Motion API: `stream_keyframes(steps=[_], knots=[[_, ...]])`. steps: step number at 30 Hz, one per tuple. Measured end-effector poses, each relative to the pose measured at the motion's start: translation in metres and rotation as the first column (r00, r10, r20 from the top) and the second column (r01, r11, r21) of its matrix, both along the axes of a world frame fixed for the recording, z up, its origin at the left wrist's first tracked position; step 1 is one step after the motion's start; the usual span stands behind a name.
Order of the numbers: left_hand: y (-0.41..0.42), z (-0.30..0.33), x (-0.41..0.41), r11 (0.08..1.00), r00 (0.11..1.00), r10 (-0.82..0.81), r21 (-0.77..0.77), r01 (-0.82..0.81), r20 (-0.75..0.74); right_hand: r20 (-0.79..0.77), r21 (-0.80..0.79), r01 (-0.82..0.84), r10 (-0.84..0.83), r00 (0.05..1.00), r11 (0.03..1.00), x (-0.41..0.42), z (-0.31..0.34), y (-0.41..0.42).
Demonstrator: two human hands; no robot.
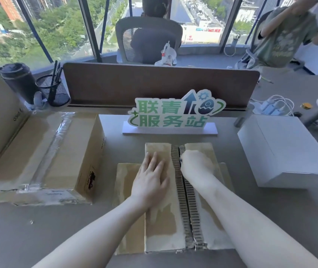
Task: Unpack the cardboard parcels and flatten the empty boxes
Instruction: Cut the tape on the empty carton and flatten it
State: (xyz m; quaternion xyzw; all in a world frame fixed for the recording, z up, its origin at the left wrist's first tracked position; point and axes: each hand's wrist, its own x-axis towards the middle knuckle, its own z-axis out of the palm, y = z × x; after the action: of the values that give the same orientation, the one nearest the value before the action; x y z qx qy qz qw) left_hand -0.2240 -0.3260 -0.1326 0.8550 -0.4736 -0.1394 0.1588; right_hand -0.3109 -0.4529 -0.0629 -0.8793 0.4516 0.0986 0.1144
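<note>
Near the frame's bottom centre, my left hand (151,177) presses flat, fingers straight, on the cardboard box (162,219). My right hand (196,164) is curled at the centre seam; what it holds I cannot tell.

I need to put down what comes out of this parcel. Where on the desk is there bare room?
Bare desk lies in front of the taped box, left of the parcel under both hands. A narrow strip runs between the parcel and the white box. The back-left and far-right corners are crowded.

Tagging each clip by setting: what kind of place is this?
Most likely a high-rise office: a desk with a divider panel, a mesh pen holder, a person in an office chair by tall windows overlooking streets.
</note>
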Motion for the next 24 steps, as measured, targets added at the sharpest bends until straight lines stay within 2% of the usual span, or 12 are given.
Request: stream_keyframes(steps=[7,16,20,24], knots=[[-0.001,0.0,0.0,1.0,1.0,0.022,-0.021,-0.022,-0.004,-0.133,0.129,-0.018,0.036,0.991,0.991,-0.056,0.022,0.061],[0.029,0.015,-0.023,0.999,0.997,-0.005,-0.032,0.003,-0.073,0.006,0.142,-0.044,0.043,0.999,0.989,-0.097,0.021,0.086],[0.081,0.013,-0.061,0.993,0.995,-0.096,0.065,0.096,-0.003,0.054,0.117,-0.048,0.042,0.998,0.992,-0.099,0.014,0.089],[0.091,0.007,-0.076,0.991,0.993,-0.095,0.104,0.088,0.066,0.028,0.058,-0.047,0.045,0.999,0.997,-0.103,0.018,0.103]])
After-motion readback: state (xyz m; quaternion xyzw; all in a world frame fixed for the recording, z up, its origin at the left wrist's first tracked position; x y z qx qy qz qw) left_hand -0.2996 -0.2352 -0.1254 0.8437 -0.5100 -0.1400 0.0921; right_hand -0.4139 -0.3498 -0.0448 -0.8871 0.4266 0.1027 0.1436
